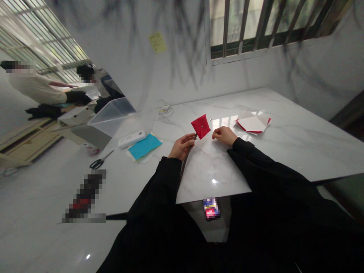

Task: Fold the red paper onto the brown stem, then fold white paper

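Note:
A red paper pinwheel, its corners folded in to a small bright pin at the middle, sits at the top of a thin brown stick. My left hand has its fingers closed round the upper part of that stick, just below the paper. To the right of the pinwheel, apart from it, is my right hand. Its fingers are curled and pressed together, and whatever they may hold is too small to make out. A tiny shiny bit lies on the table between the paper and this hand.
White and red paper sheets lie on the marble-patterned table at right. Leftward are blue paper, a white device, scissors and a clear plastic bin. Two people sit in the far left background.

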A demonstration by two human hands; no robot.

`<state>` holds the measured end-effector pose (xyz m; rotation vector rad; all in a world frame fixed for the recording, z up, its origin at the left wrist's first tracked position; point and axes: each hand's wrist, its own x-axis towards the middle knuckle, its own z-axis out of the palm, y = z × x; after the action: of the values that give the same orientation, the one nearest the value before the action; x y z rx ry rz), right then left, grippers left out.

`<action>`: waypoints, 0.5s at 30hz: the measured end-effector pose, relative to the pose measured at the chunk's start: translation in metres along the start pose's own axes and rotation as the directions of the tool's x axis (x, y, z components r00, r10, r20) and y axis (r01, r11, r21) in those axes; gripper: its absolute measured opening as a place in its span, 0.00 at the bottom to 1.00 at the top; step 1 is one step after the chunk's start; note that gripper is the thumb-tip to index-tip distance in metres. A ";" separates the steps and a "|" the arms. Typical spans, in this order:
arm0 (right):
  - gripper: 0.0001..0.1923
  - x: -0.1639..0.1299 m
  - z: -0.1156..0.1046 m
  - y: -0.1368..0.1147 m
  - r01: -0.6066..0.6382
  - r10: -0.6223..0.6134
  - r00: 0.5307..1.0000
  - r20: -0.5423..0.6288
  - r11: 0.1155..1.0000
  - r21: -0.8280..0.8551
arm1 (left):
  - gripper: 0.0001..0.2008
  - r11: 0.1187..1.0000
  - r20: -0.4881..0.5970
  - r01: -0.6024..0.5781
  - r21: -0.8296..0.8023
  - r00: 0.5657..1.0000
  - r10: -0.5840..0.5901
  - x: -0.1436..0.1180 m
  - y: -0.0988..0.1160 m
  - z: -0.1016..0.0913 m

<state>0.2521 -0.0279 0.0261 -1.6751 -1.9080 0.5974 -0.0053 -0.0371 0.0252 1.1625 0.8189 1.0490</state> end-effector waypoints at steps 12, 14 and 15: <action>0.13 0.001 0.001 0.002 -0.005 0.005 1.000 -0.007 1.000 0.006 | 0.24 1.000 -0.001 0.003 -0.012 1.000 -0.003 0.000 0.000 0.001; 0.13 0.001 0.001 0.003 -0.006 0.006 1.000 -0.007 1.000 0.011 | 0.24 1.000 0.000 0.003 -0.017 1.000 -0.003 0.000 0.000 0.001; 0.12 0.002 0.001 0.003 -0.008 0.008 1.000 -0.007 1.000 0.015 | 0.23 1.000 0.000 0.003 -0.016 1.000 -0.003 -0.001 0.001 0.001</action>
<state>0.2532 -0.0260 0.0237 -1.6741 -1.8885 0.6069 -0.0046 -0.0380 0.0261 1.1472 0.8101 1.0513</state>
